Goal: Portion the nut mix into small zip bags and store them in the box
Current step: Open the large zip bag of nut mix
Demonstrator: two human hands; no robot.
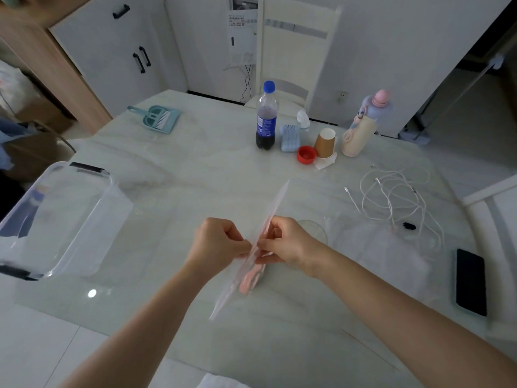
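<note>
On the pale marble-patterned table [195,169], the left hand [215,242] and right hand [285,242] pinched the clear plastic zip bag [268,214]; part its lips evenly, 2 sides taut.

Bare tabletop [173,191] between box [60,217] at left and cable [397,197], phone [471,281] at right; bottle [267,116], cup [324,142] crowd far edge

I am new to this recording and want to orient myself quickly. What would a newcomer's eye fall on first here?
First, the two hands at the centre: the left hand and right hand pinch a clear zip bag held edge-on above the table. Next, the large clear plastic box standing open at the left. Then the cola bottle with its blue cap, upright at the far side.
</note>
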